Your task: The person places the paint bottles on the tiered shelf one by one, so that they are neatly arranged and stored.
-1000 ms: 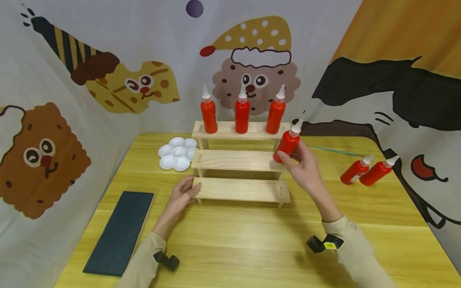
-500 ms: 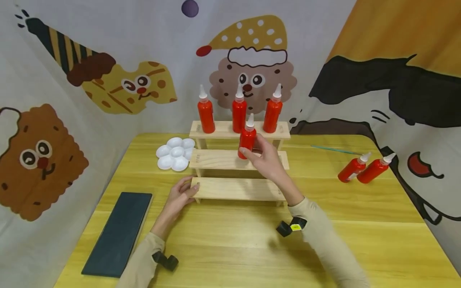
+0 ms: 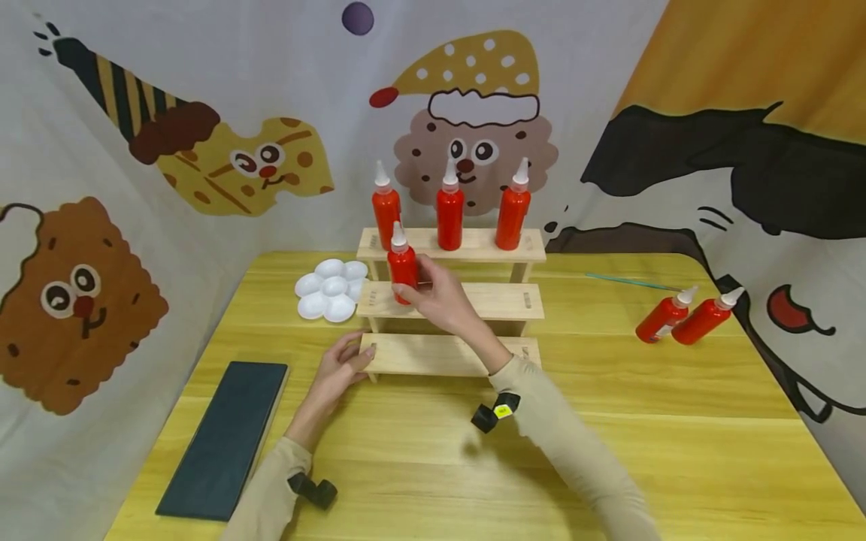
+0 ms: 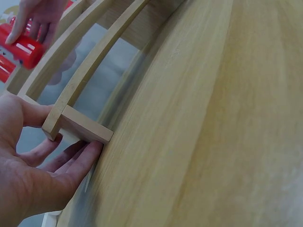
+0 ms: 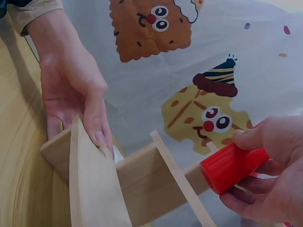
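Note:
A red squeeze bottle (image 3: 402, 267) with a white pointed nozzle is pinched between the thumb and fingers of my right hand (image 3: 443, 297). It is upright, close over the left end of the middle step of the three-step wooden rack (image 3: 449, 355). In the right wrist view the bottle's round base (image 5: 215, 177) shows beside the rack. My left hand (image 3: 334, 372) grips the left end of the lowest step, thumb on top and fingers around the side leg (image 4: 85, 125). Three similar bottles (image 3: 449, 218) stand spaced along the top step; the left one is partly hidden behind the held bottle.
A white flower-shaped palette (image 3: 334, 287) lies left of the rack. A dark rectangular board (image 3: 226, 439) lies at the table's left. Two more red bottles (image 3: 700, 321) stand at the right, near a thin teal-handled brush (image 3: 625, 281). A patterned cloth (image 3: 271, 60) hangs behind.
My right hand has carried the red bottle leftward along the middle step, from its right end to its left end. My left hand has stayed on the lowest step.

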The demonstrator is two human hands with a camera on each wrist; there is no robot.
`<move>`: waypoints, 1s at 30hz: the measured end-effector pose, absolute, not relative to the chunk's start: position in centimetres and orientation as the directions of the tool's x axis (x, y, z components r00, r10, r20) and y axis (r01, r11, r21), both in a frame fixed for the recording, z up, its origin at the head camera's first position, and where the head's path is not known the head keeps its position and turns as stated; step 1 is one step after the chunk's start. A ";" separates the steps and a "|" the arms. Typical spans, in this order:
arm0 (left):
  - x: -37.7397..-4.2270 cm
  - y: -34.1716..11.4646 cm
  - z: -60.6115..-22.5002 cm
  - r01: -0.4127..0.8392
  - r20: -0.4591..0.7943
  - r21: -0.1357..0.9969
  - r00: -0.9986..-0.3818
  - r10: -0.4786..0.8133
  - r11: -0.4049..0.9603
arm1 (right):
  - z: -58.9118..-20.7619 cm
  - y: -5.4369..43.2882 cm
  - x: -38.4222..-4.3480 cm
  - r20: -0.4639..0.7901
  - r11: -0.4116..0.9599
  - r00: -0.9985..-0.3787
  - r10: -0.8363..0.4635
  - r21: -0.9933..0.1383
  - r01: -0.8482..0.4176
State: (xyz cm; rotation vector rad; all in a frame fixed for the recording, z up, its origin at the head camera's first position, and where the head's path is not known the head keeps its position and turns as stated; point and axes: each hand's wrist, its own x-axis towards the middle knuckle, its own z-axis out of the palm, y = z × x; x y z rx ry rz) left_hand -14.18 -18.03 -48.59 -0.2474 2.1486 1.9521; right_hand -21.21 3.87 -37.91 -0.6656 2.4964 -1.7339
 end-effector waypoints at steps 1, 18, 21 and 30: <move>-14.2 -18.0 -48.5 -0.276 -0.280 0.956 -0.960 0.027 0.101 | -37.9 3.5 -21.3 0.215 0.283 -0.907 -0.363 -0.902 -0.327; -14.2 -17.9 -48.2 -0.270 -0.275 0.956 -0.961 0.030 0.112 | -39.0 1.9 -21.6 0.210 0.298 -0.912 -0.352 -0.899 -0.322; -14.2 -17.8 -48.3 -0.268 -0.272 0.958 -0.962 0.025 0.104 | -38.7 2.8 -21.0 0.209 0.281 -0.920 -0.333 -0.909 -0.308; -14.2 -17.8 -48.7 -0.280 -0.280 0.956 -0.960 -0.013 0.090 | -37.5 7.3 -19.2 0.222 0.264 -0.941 -0.256 -0.920 -0.289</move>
